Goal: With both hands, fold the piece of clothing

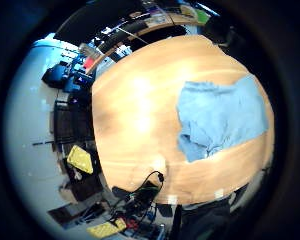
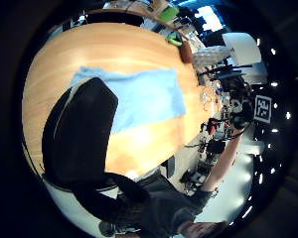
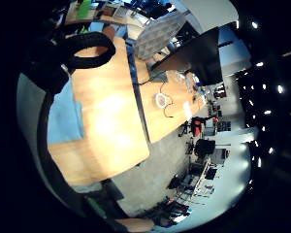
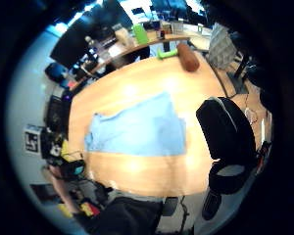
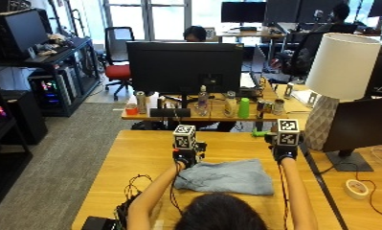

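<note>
Light blue garment point(image 5: 223, 176) lies flat mid-table point(image 5: 146, 148), bare wood around; hands' finger state unclear.

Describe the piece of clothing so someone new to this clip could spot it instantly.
Find the wooden table nearest the camera, with the person's head at its near edge. The garment lies flat on it between the left hand and right hand. It is the only light blue cloth there.

No words, brand names or numbers can be read in any view — bottles and cans on the far desk point(image 5: 196, 115) carry labels, all too small to make out.
</note>
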`<state>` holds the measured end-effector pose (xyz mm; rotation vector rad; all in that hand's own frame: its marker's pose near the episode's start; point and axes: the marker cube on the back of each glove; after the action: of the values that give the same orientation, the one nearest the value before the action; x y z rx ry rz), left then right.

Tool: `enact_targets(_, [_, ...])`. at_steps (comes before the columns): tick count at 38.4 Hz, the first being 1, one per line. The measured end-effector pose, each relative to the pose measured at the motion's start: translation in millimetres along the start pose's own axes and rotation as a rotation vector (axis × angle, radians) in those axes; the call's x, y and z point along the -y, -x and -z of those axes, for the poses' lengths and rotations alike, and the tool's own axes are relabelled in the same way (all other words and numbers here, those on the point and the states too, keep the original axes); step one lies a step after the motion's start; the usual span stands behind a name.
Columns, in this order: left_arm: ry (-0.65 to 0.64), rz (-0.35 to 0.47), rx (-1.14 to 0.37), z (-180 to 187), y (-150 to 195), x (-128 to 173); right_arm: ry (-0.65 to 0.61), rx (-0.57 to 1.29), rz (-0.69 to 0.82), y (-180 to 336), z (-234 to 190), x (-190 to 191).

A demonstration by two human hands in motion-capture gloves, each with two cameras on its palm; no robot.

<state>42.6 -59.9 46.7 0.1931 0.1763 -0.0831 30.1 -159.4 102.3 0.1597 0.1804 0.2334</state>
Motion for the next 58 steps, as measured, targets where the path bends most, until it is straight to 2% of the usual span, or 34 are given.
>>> enact_targets(5, [0.078, -0.204, -0.217, -32.9, -29.0, -9.5, 0.069, 0.064, -0.032, 3.4, -27.3, -10.5])
enact_targets(6, [0.102, -0.195, -0.236, -40.7, -31.6, -10.7, 0.091, 0.075, -0.042, 4.7, -33.8, -12.7])
enact_targets(9, [0.166, -0.1, -0.209, -61.6, -33.3, -14.1, 0.158, 0.104, -0.073, 9.3, -53.6, -17.7])
enact_targets(14, [0.276, -0.051, -0.121, -102.5, -40.1, -17.3, 0.277, 0.15, -0.142, 21.0, -96.9, -27.8])
enact_targets(16, [0.338, -0.01, -0.046, -121.5, -38.8, -19.1, 0.345, 0.156, -0.158, 27.4, -110.1, -43.4])
enact_targets(19, [0.462, 0.049, 0.035, -147.8, -35.7, -24.0, 0.423, 0.144, -0.158, 38.2, -102.8, -88.5])
enact_targets(22, [0.486, 0.081, 0.044, -166.5, -32.8, -19.5, 0.461, 0.129, -0.143, 45.3, -108.4, -109.9])
enact_targets(26, [0.517, 0.114, 0.025, -180.4, -28.6, -17.8, 0.489, 0.084, -0.189, 46.8, -128.3, -112.6])
enact_targets(31, [0.534, 0.124, 0.041, -186.2, -28.8, -21.7, 0.447, 0.065, -0.181, 51.9, -138.8, -111.1])
enact_targets(38, [0.541, 0.137, 0.051, -188.0, -27.9, -24.0, 0.366, 0.054, -0.267, 51.0, -139.4, -107.0])
enact_targets(44, [0.561, 0.123, 0.044, -186.5, -29.6, -24.1, 0.424, 0.095, -0.222, 60.6, -137.7, -110.3])
enact_targets(52, [0.535, 0.122, 0.028, -185.4, -30.0, -20.0, 0.293, 0.152, -0.246, 63.9, -136.2, -97.6])
enact_targets(58, [0.528, 0.078, -0.004, -184.4, -31.2, -17.9, 0.298, 0.205, -0.297, 56.3, -134.2, -95.7])
